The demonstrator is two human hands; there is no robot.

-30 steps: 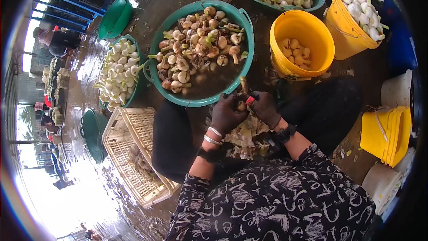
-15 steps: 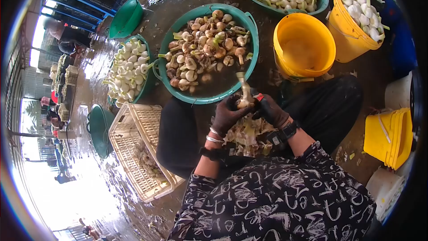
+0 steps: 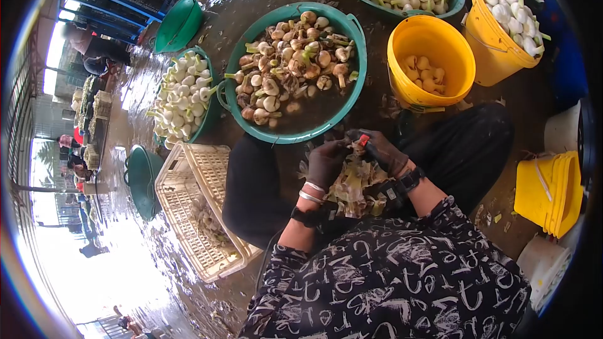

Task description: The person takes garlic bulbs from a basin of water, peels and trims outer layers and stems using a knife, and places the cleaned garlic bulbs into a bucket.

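Observation:
My left hand (image 3: 326, 162), in a dark glove, is closed, its fingertips meeting the right hand's near the green tub's front rim. What it holds, if anything, is hidden. My right hand (image 3: 384, 152), also gloved, closes round a small red-handled tool (image 3: 363, 140); its working end cannot be seen. Below both hands, papery garlic peelings (image 3: 355, 188) lie heaped in my lap. Just ahead stands a round green tub (image 3: 295, 137) of dirty, unpeeled garlic bulbs (image 3: 292, 63). To its right, a yellow bucket (image 3: 402, 33) has several pale bulbs (image 3: 426, 76) at the bottom.
Cleaned white garlic fills a green basin (image 3: 461, 0) at the back, another tub (image 3: 210, 110) at left and a yellow bucket (image 3: 496, 66) at right. A cream crate (image 3: 188, 176) leans by my left knee. Stacked yellow buckets (image 3: 543, 194) stand at right. The floor (image 3: 141, 251) is wet.
The stemmed garlic bulb between my hands is no longer visible there. My hands have shifted slightly, fingertips now together. The bulbs in the yellow bucket, blurred before, now show clearly.

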